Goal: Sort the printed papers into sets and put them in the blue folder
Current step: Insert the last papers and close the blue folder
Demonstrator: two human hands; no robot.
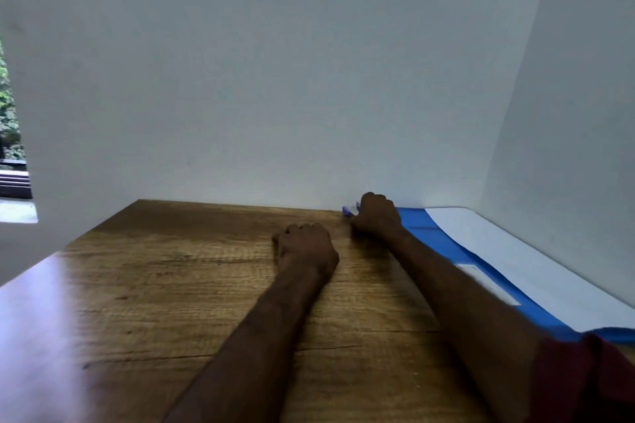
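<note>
Two white walls (pixel 309 79) beside a wooden table (pixel 171 285) (blue folder (pixel 436 237) at right)

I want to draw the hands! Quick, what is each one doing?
Left hand: shut fist on the table, holding nothing I can see.
Right hand: curled round a small blue thing.

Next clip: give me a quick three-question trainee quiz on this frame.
1. True or false: the blue folder lies at the right side of the wooden table.
2. What lies on the folder? A white paper; B a stapler; C a cup.
3. Fill in: the left hand rests on the table with its fingers ____.
Key: 1 true; 2 A; 3 curled.
</note>
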